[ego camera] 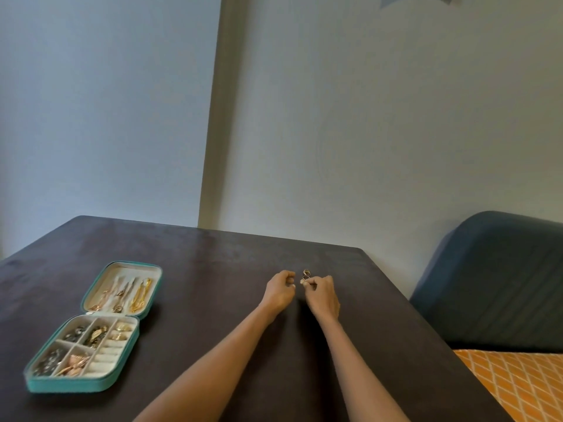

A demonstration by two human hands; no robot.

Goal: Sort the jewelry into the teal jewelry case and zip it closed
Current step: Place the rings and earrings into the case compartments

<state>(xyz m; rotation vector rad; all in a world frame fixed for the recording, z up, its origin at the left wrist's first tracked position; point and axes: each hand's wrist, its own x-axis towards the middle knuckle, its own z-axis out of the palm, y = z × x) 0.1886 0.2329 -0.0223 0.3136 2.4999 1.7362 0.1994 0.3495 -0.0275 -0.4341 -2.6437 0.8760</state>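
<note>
Two bare forearms reach forward across a dark table (213, 269), the hands close together near its far right part. The right hand (321, 292) has its fingers curled in, and its fingertips pinch a small ring (303, 281) (too small to make out its detail). A second ring (306, 272) lies on the table just beyond those fingertips, close to the first one. The left hand (280, 287) sits just beside the right, its fingers curled toward the palm; whether it holds anything between them cannot be told.

Well to the left of the hands, near the table's left edge, the teal jewelry case (91, 382) lies unzipped and flat, both halves facing up. Its far half is the lid (122, 287), lined in cream, with gold and rose-coloured chains (141, 295) laid lengthwise in it. Its near half is a cream tray split into compartments. The far row holds dark and silvery pieces at the left, a cluster of gold and dark pieces in the middle, and gold earrings (122, 330) at the right. The near row holds silvery pieces at the left and a rose-gold piece (74, 362) beside them. The right side of the near half is a set of cream ring rolls (106, 356).

Behind the table rises a pale wall with a cream vertical strip. To the right of the table stands a dark blue cushioned seat back (493, 284), and below it, at the lower right corner, an orange fabric with a white diamond pattern (518, 382).
</note>
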